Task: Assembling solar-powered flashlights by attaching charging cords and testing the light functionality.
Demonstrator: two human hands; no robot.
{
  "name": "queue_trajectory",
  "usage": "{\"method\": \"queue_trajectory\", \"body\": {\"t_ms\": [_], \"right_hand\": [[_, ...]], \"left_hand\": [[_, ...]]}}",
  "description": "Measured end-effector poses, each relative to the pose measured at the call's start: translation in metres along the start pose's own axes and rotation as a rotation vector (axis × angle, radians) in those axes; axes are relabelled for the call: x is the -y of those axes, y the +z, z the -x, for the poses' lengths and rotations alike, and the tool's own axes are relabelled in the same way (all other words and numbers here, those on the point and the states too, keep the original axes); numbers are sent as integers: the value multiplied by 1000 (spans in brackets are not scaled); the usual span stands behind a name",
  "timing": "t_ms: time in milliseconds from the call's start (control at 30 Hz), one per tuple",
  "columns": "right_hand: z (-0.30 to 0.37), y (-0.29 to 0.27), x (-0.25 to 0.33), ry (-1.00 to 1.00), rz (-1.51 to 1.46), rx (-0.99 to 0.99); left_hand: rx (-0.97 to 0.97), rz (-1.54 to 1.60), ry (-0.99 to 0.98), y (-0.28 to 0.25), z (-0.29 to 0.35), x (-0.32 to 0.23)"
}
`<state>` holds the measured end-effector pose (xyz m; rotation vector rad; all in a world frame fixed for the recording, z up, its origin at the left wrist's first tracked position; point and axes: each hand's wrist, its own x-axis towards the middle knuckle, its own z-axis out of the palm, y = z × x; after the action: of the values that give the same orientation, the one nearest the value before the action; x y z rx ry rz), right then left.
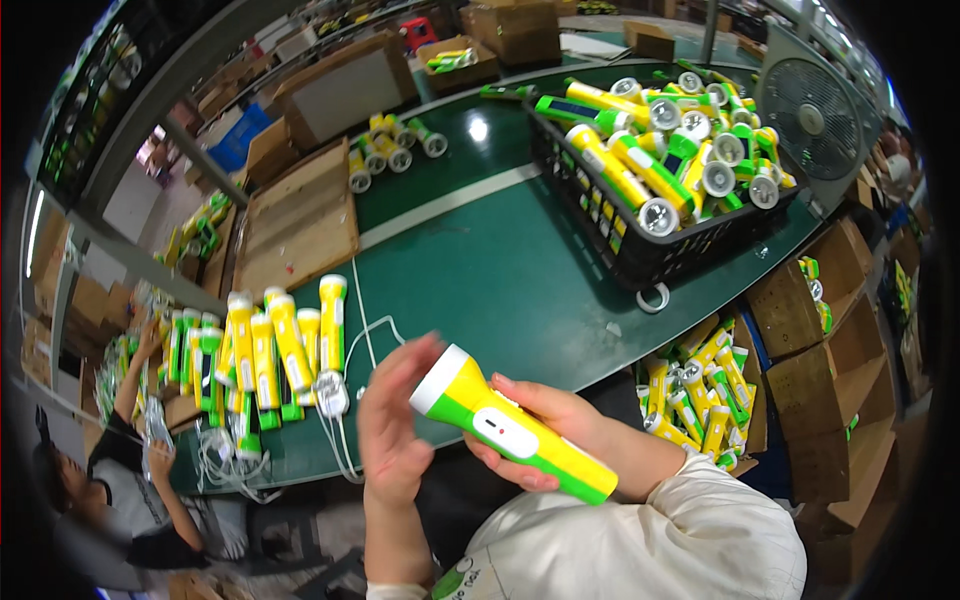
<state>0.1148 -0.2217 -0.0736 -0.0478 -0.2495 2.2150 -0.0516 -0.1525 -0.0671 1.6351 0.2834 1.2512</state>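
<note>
A yellow and green flashlight (555, 452) with a white head rim and a white switch panel lies tilted across my right hand (570, 425), whose fingers wrap its body. The white head points up and to the left. Beside that head is my left hand (392, 430), its fingers stretched upward and somewhat blurred, with nothing seen in them. Whether its fingertips touch the rim is hard to tell. Left of my hands, a group of similar flashlights (285, 345) lies on the green table (480, 270), with white cables (345, 430) running among them.
A black crate (640, 255) heaped with flashlights stands at the far right, near a grey fan (812, 118). A cardboard box (790, 330) of flashlights sits below the table's right edge. A white ring (653, 298) lies near the crate. At left, a co-worker's hands (155, 455) are busy.
</note>
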Motion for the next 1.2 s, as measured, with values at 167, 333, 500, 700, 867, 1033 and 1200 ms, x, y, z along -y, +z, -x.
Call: {"method": "queue_trajectory", "body": {"t_ms": [167, 333, 500, 700, 867, 1033, 1200], "right_hand": [[10, 0, -5, 136, -89, -23], [14, -6, -9, 219, -117, -20], [15, -6, -10, 211, -158, -152], [17, -15, -7, 266, -39, -108], [7, -46, 11, -31, 520, -375], [9, -98, 39, -590, 1213, -815], [12, -116, 56, -806, 1817, -1025]], "left_hand": [[308, 88, -68, -9, -10, 2], [345, 68, -83, -10, -3, 6], [242, 63, -82, -4, 14, 15], [170, 21, -43, -1, 32, 18], [-49, -2, -48, -8, 54, 22], [-316, 120, -203, -26, 90, 55], [-355, 831, -566, -7, 138, 80]]}}
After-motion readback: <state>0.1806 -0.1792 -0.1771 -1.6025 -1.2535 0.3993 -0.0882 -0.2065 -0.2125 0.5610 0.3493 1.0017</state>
